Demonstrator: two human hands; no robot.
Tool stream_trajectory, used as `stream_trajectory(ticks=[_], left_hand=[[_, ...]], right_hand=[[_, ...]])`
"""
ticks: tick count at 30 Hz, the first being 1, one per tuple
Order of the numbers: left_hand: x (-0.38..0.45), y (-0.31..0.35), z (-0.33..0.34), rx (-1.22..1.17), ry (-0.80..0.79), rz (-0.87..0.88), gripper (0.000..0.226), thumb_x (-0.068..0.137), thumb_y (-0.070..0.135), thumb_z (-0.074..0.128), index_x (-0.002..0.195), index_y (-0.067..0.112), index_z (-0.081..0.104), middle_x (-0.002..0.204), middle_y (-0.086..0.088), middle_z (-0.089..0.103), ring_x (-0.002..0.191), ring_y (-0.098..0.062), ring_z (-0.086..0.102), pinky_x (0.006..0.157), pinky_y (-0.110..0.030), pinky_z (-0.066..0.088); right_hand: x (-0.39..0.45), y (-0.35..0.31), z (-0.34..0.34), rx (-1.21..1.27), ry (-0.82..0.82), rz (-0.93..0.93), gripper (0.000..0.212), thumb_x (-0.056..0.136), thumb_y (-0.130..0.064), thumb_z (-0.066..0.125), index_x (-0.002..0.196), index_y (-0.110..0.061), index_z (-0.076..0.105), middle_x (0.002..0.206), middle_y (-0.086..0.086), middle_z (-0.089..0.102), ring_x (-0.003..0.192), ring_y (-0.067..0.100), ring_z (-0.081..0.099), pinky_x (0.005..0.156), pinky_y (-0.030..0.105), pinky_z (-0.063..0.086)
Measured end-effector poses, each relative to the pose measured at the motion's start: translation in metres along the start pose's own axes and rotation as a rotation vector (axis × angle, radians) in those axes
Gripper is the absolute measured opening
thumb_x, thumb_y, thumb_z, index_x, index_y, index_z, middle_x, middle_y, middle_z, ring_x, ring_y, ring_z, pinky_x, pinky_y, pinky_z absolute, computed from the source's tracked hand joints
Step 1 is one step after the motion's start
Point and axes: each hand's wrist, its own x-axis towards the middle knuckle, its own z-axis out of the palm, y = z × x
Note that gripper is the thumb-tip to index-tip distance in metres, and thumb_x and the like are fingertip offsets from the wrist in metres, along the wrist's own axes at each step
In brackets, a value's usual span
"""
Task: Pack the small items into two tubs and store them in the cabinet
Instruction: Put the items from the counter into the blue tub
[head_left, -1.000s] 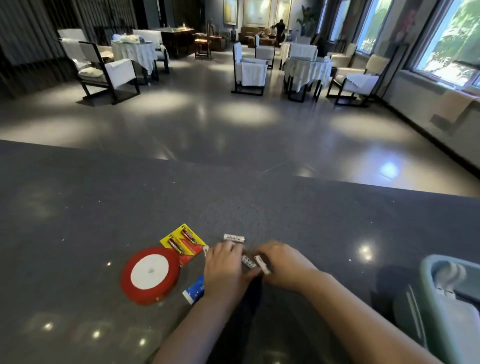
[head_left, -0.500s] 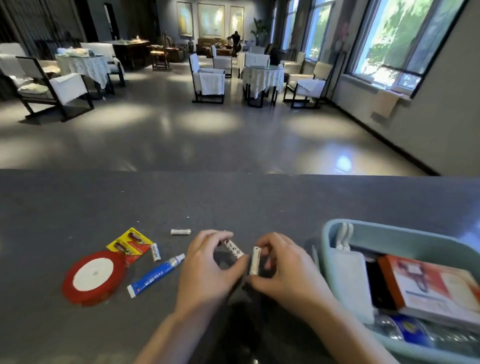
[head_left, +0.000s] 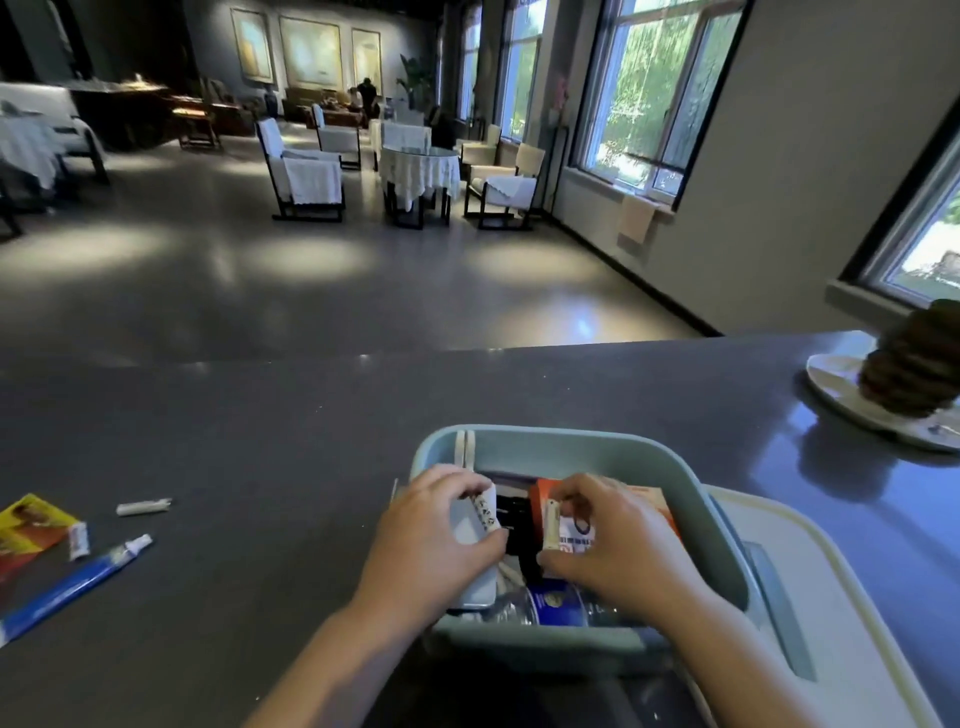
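**Two small tubes poised over the tub**

While both hands hover above the blue tub (head_left: 582, 447), the left hand (head_left: 431, 540) pinches a small white tube (head_left: 485, 512) and the right hand (head_left: 613, 540) pinches another (head_left: 550, 525), probably a glue stick, apparently for dropping among the packed items. More tubes (head_left: 143, 506) wait on the counter (head_left: 260, 441).

Dim room, daylight from right windows (head_left: 644, 98), glare patches on floor (head_left: 306, 260), wide-angle edge bending, slight blur

Two hands (head_left: 434, 540) (head_left: 618, 540), each pinching a small white tube (head_left: 485, 512) (head_left: 550, 525), over blue tub (head_left: 597, 449).
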Motion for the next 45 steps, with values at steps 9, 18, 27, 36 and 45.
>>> stream_trajectory(ticks=[9,18,27,36,45], left_hand=[[0.008,0.0,0.012,0.16,-0.006,-0.034,0.042,0.064,0.038,0.075,0.106,0.033,0.067,0.108,0.022,0.059,0.103,0.001,0.053,0.09,-0.018,0.039],[0.017,-0.004,0.015,0.314,-0.166,0.097,0.047,0.062,0.049,0.068,0.107,0.034,0.065,0.114,0.02,0.06,0.109,-0.002,0.049,0.092,-0.018,0.029],[0.041,0.003,0.038,0.536,-0.376,0.225,0.04,0.073,0.045,0.067,0.108,0.027,0.064,0.111,0.005,0.059,0.113,-0.016,0.044,0.107,-0.031,0.028],[0.04,-0.004,0.047,0.653,-0.418,0.298,0.025,0.079,0.033,0.062,0.103,0.026,0.064,0.115,0.009,0.059,0.127,-0.01,0.036,0.117,-0.042,-0.011],[0.001,-0.013,-0.016,0.208,0.084,0.051,0.021,0.086,0.035,0.059,0.106,0.033,0.062,0.112,0.026,0.052,0.11,0.007,0.04,0.098,-0.007,0.02]], right_hand=[[0.063,-0.012,0.027,-0.447,-0.247,-0.329,0.052,0.069,-0.056,0.071,0.108,-0.024,0.064,0.114,0.0,0.052,0.111,0.021,0.042,0.097,0.035,0.035],[0.072,-0.005,0.046,-0.52,-0.335,-0.319,0.067,0.062,-0.063,0.074,0.115,-0.026,0.062,0.117,0.003,0.045,0.112,0.024,0.036,0.098,0.038,0.036],[0.043,0.044,-0.001,-0.037,-0.28,-0.265,0.033,0.084,-0.052,0.061,0.116,-0.047,0.056,0.12,-0.021,0.044,0.116,0.006,0.038,0.106,0.033,0.029],[0.025,0.07,-0.002,-0.059,-0.328,-0.179,0.082,0.072,-0.061,0.069,0.141,-0.046,0.028,0.153,-0.016,0.018,0.142,0.011,0.014,0.118,0.04,0.017],[0.033,0.007,0.008,-0.064,-0.157,-0.241,0.052,0.08,-0.052,0.065,0.127,-0.049,0.043,0.14,-0.024,0.032,0.134,0.006,0.031,0.105,0.028,0.037]])
